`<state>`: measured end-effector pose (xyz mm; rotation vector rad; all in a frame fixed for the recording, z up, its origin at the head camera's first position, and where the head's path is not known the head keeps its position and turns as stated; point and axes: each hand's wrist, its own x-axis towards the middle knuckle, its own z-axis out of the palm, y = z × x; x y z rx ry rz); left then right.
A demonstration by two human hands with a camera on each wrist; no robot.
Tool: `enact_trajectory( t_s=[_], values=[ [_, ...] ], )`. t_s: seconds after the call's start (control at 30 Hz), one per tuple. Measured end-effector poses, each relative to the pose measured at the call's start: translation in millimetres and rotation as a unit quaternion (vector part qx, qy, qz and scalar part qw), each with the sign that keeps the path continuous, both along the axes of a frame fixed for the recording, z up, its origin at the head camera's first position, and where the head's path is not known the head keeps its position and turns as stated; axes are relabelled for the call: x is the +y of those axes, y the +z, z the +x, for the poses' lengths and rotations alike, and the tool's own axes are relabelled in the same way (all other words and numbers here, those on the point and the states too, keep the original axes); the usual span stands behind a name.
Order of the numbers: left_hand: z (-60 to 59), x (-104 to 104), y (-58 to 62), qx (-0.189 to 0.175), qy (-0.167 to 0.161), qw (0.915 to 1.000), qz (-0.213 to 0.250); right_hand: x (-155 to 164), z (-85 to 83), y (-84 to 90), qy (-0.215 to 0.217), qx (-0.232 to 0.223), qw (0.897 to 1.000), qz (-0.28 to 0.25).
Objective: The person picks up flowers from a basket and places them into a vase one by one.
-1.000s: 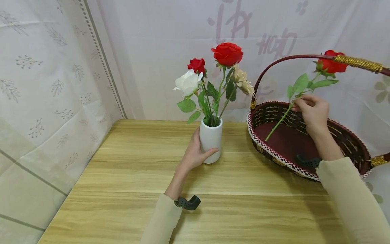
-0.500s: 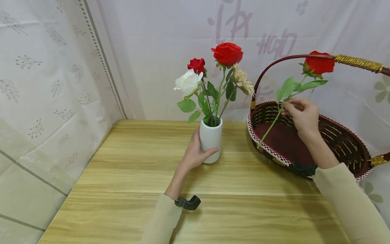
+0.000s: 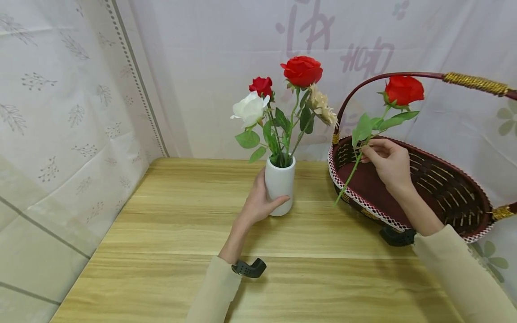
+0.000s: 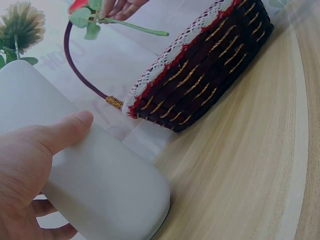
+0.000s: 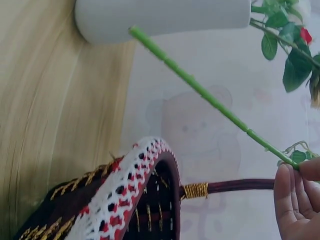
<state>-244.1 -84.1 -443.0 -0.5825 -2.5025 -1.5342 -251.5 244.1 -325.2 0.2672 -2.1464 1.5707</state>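
Observation:
A white vase (image 3: 279, 185) stands on the wooden table (image 3: 161, 233) with two red roses, a white rose and a beige flower in it. My left hand (image 3: 258, 202) grips the vase (image 4: 95, 175) from the left, thumb across its front. My right hand (image 3: 385, 161) pinches the green stem of a red rose (image 3: 404, 89) and holds it above the left rim of the woven basket (image 3: 444, 188). The stem (image 5: 200, 87) slants down toward the vase (image 5: 160, 17), its cut end just outside the basket rim.
The dark red basket (image 4: 200, 85) with a white lace rim and a tall arched handle (image 3: 404, 76) stands at the right of the table. White patterned curtains (image 3: 81, 89) close off the back and left. Bare table lies in front of the vase.
My right hand has carried the red rose left and slightly down, from over the basket's middle to over its left rim. The left hand and vase have not moved.

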Motion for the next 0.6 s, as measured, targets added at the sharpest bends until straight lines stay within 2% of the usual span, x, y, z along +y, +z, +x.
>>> enact_trajectory(
  t_s=[0.1,0.2,0.4,0.6],
  values=[
    [0.8,1,0.7,-0.002,0.001,1.0000,-0.001,-3,1.1,0.7,-0.004,0.004,1.000,0.026],
    [0.8,0,0.7,-0.002,0.002,1.0000,-0.002,-7,0.4,2.4,0.005,0.007,1.000,0.022],
    [0.0,0,1.6,0.000,0.000,1.0000,-0.002,-13,0.9,8.9,0.034,0.017,0.999,-0.029],
    [-0.2,0,0.6,0.004,-0.001,1.0000,0.000,-22,3.5,15.4,0.079,0.040,0.992,-0.094]
  ],
)
